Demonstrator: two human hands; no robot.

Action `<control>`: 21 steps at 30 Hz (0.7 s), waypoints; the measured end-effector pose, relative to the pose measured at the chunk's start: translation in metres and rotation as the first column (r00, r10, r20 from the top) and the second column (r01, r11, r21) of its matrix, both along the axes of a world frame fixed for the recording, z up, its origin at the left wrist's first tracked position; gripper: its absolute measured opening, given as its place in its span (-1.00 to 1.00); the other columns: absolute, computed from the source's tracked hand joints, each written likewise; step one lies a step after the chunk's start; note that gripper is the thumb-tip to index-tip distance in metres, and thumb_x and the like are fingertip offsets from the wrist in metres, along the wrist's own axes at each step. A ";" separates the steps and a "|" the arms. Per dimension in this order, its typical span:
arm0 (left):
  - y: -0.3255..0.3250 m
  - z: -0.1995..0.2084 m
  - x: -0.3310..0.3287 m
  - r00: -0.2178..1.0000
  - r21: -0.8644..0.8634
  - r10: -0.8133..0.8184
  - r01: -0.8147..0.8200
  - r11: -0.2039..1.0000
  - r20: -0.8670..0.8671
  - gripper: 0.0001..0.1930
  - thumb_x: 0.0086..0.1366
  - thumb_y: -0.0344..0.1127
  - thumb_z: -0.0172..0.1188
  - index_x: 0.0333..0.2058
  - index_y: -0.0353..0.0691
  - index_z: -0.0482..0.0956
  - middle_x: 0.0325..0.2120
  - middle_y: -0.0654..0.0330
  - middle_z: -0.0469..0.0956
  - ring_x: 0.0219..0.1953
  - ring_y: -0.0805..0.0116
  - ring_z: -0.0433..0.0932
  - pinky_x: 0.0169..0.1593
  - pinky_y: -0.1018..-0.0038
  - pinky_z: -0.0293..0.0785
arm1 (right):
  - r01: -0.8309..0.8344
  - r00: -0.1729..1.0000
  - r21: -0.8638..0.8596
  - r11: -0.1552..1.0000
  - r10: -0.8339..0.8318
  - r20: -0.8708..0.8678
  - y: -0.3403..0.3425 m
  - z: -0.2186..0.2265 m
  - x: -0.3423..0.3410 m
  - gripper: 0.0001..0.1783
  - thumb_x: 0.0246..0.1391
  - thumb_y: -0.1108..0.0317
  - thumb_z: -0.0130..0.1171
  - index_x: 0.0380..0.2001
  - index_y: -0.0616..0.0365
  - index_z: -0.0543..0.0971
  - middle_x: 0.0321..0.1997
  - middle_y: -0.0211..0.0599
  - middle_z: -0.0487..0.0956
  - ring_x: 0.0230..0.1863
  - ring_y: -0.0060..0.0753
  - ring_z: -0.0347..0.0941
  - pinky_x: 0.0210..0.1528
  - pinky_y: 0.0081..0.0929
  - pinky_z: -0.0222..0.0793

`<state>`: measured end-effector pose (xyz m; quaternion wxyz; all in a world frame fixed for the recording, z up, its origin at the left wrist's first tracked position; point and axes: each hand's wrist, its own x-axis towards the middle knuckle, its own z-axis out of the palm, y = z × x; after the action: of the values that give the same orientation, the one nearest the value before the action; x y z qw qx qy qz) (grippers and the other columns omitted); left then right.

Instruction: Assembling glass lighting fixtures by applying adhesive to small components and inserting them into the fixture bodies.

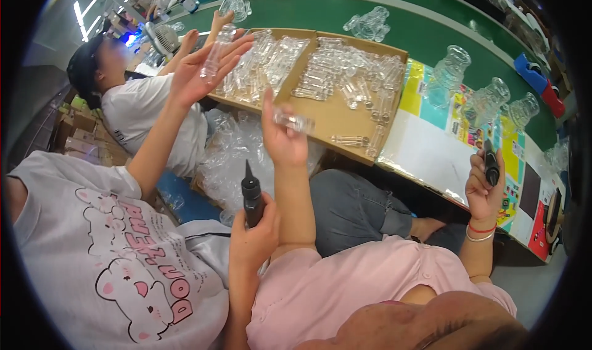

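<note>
My left hand (285,142) is raised in front of the cardboard tray, fingers curled about a short clear tube-like piece (293,122). Its index finger points up. My right hand (483,187), out to the right with a red band at the wrist, grips a black bottle (491,165) with a tapered nozzle. That nozzle tilts up toward several flared clear vessels, one of them a tall clear vessel (452,73). Many clear tubes (320,73) lie in the cardboard tray (333,117), ahead of my left hand.
Beside me on the left, a co-worker in a printed white T-shirt (123,245) holds a clear piece (216,57) and another black nozzle bottle (251,196). A second person (154,97) sits beyond. Clear plastic bags (231,146) lie below the tray. The green table (296,17) stretches behind.
</note>
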<state>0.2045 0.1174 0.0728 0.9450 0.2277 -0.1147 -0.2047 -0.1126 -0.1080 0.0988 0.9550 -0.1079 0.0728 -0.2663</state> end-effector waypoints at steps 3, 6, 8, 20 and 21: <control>-0.016 -0.013 0.075 0.943 0.287 0.320 -0.284 0.915 -0.089 -0.72 0.27 -0.18 -0.07 -0.09 -0.15 0.33 -0.52 0.24 0.39 -0.74 0.64 0.21 -0.64 0.74 0.23 | -0.002 1.000 0.041 0.999 0.003 -0.029 0.002 -0.003 0.002 -0.57 0.21 0.16 -0.17 -0.23 0.45 0.27 -0.51 -0.30 0.19 -0.76 -0.68 0.02 -0.78 -0.74 -0.04; 0.032 -0.022 0.147 0.954 0.077 0.122 -0.104 0.992 -0.275 -0.72 0.25 -0.19 -0.03 -0.10 -0.14 0.33 -0.51 0.24 0.39 -0.74 0.64 0.21 -0.66 0.75 0.23 | -0.051 0.999 0.032 0.998 0.051 0.001 0.006 0.005 0.008 -0.57 0.21 0.16 -0.18 -0.23 0.46 0.27 -0.51 -0.30 0.18 -0.76 -0.68 0.02 -0.78 -0.74 -0.05; -0.005 -0.009 0.113 0.957 0.162 0.138 -0.099 0.982 -0.256 -0.72 0.27 -0.18 -0.05 -0.11 -0.16 0.33 -0.52 0.24 0.40 -0.74 0.63 0.22 -0.67 0.74 0.22 | 0.012 1.000 -0.018 1.000 -0.012 -0.015 0.003 0.004 0.005 -0.58 0.21 0.17 -0.17 -0.24 0.46 0.27 -0.51 -0.31 0.18 -0.76 -0.68 0.01 -0.77 -0.74 -0.05; -0.026 -0.024 -0.011 0.905 0.457 -0.292 0.127 0.880 0.310 -0.60 0.34 -0.06 -0.24 -0.04 -0.24 0.29 -0.69 0.25 0.40 -0.68 0.67 0.31 -0.68 0.79 0.08 | 0.012 1.000 0.031 0.999 -0.011 -0.028 0.013 -0.001 0.005 -0.59 0.21 0.18 -0.16 -0.23 0.44 0.25 -0.51 -0.32 0.17 -0.77 -0.69 0.00 -0.79 -0.76 -0.06; -0.024 -0.021 -0.008 0.912 0.488 -0.244 0.057 0.871 0.329 -0.58 0.34 -0.08 -0.23 0.02 -0.26 0.21 -0.67 0.24 0.41 -0.67 0.66 0.31 -0.69 0.79 0.09 | 0.008 1.000 0.040 0.999 -0.007 -0.018 0.014 -0.002 0.005 -0.59 0.21 0.18 -0.16 -0.23 0.44 0.25 -0.51 -0.32 0.17 -0.77 -0.69 0.00 -0.79 -0.76 -0.06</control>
<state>0.1962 0.0931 0.0522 0.8020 0.4743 -0.2606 -0.2527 -0.1075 -0.0939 0.0970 0.9553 -0.0906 0.0869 -0.2675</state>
